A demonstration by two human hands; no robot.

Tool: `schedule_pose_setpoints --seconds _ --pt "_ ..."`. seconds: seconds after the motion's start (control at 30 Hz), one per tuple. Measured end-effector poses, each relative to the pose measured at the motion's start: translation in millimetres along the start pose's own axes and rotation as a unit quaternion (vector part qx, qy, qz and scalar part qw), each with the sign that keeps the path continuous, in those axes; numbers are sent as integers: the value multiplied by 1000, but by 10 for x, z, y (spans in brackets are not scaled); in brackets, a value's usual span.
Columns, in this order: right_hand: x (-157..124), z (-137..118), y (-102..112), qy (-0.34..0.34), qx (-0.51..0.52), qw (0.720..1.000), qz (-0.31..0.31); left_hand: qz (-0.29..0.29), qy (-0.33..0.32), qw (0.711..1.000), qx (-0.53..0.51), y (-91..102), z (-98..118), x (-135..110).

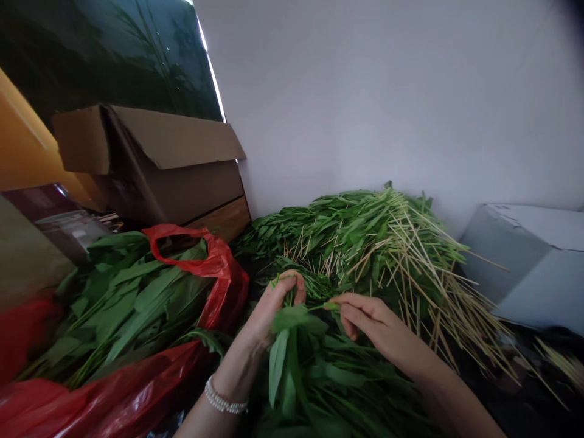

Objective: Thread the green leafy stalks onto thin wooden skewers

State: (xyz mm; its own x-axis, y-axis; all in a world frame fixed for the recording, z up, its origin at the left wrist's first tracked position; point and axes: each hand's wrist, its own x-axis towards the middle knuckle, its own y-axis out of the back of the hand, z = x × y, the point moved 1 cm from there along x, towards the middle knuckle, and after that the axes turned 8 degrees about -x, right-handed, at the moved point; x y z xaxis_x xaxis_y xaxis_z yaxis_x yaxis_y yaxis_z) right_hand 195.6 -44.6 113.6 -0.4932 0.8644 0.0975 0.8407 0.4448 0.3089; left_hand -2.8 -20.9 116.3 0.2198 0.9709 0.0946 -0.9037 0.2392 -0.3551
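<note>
My left hand [283,291], with a beaded bracelet [223,398] on its wrist, is closed around a bunch of leafy green stems [292,347] whose leaves hang down below the fist. To its right, my right hand [365,313] pinches a thin green stem between thumb and forefinger. That stem reaches toward the bunch under the left hand. More loose greens [347,389] lie beneath both hands. Just beyond them sits a large heap of leafy greens [356,219], with many thin pale sticks [433,280] spread over its right side.
At left, a red plastic bag [225,286] holds more long-leaved greens [137,298]. Behind it stands an open cardboard box [191,188]. A white box [520,261] is at the right, and a pale wall [365,91] rises behind the heap.
</note>
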Motion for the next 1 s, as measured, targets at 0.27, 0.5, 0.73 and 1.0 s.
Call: schedule_pose_setpoints --seconds 0.27,0.5,0.73,1.0 --pt "-84 -92 -23 34 -48 997 -46 -27 -40 991 124 51 80 -16" --pt "-109 -98 -156 62 -346 935 44 -155 -32 921 355 -124 49 -148" --pt "-75 -32 -298 162 -628 750 126 -137 -74 880 448 -109 61 -156" --pt "-48 -56 -292 87 -394 901 159 -154 -26 931 330 -177 127 -230"
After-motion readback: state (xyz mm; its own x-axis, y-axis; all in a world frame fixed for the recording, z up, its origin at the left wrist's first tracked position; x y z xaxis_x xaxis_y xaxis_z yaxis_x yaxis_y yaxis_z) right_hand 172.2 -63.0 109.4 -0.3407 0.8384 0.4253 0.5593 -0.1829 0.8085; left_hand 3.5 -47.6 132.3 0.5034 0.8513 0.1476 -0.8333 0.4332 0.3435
